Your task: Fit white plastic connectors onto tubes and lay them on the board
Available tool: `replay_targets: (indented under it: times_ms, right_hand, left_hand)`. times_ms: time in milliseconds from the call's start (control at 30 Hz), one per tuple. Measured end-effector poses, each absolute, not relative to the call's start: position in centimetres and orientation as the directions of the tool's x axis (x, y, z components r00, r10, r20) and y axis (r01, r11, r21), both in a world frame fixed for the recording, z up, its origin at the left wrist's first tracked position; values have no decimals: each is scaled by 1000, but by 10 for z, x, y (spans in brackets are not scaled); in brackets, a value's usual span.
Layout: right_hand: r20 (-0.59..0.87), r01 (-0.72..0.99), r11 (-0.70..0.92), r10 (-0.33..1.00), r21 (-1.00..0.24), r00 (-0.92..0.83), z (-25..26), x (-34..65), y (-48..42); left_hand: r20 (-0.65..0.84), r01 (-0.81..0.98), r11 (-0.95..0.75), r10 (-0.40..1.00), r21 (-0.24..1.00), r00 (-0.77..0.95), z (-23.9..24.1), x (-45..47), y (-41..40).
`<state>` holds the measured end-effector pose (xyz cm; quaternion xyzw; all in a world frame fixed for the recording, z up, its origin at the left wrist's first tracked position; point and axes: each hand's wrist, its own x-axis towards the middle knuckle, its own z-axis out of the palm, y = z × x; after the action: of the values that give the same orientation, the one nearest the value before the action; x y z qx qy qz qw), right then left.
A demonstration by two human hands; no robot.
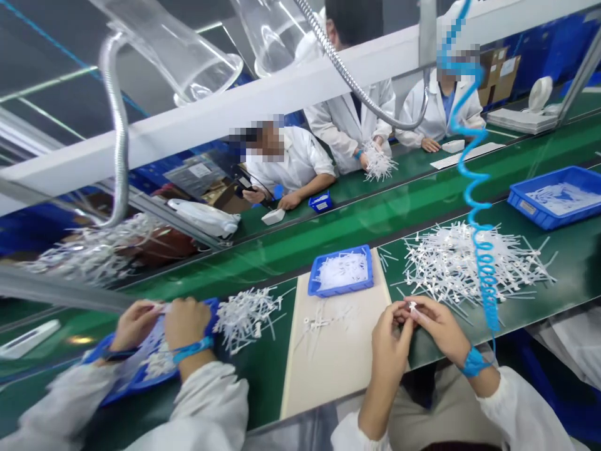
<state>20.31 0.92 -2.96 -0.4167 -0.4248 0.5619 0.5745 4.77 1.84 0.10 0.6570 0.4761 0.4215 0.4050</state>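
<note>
My left hand [392, 341] and my right hand [439, 322] meet over the table's near edge, fingers closed in a pinch. Between the fingertips is a small white plastic piece [413, 305]; the fingers partly hide it, and its exact kind is not clear. Just beyond my hands lies a large heap of thin white plastic strips with small heads [455, 260]. To the left, a cream board [328, 369] carries a few loose white strips [319, 322] and a shallow blue tray [340, 290] of small whitish pieces.
A co-worker's hands [188, 322] work over a blue tray at left, beside another strip pile [246, 316]. A coiled blue cord [474, 175] hangs before the right heap. Another blue tray [530, 213] stands far right. Several people sit or stand beyond the green conveyor [389, 219].
</note>
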Motion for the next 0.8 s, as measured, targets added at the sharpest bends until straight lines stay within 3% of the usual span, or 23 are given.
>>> replay_targets:
  times_ms: [133,367,567,800]
  right_hand:
    - [-33,-238,-35,999,-971,-9,-30,206,10]
    - [-32,-251,-36,999,-967,-22,-28,207,10]
    - [-43,-249,-52,998,-967,-39,-24,209,10]
    - [-62,-235,-68,998,-970,-33,-26,206,9]
  left_hand:
    - [171,325,-222,969,919,177,-1,17,15]
    - [176,672,-46,976,739,-127,4,-93,48]
    - [212,806,-182,975,563,72,-6,-104,64]
    - [248,812,-257,958,524,144,-7,-109,69]
